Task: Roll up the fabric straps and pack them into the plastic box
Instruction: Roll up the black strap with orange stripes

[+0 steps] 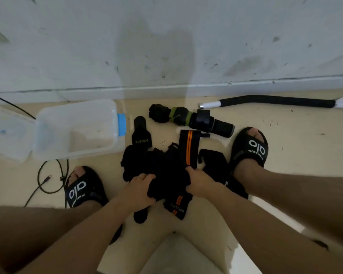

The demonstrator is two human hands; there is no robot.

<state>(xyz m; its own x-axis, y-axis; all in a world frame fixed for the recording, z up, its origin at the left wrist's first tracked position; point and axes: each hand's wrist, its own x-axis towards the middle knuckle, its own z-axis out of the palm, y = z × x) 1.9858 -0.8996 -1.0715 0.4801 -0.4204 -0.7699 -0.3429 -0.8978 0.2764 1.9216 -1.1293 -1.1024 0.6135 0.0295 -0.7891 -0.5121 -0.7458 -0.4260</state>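
Two hands, left hand (141,186) and right hand (201,180), grasp one black strap (188,149), orange-striped, running near to far; plastic box (75,129) far left.

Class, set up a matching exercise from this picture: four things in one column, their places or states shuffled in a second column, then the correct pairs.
Things:
1. plastic box
2. orange-striped strap
3. rolled straps
4. left hand

Places or states:
A. lying in a row near the wall
B. open, nothing in it
C. gripping black fabric in the pile
D. stretched away from the right hand

Pairs: 1-B, 2-D, 3-A, 4-C
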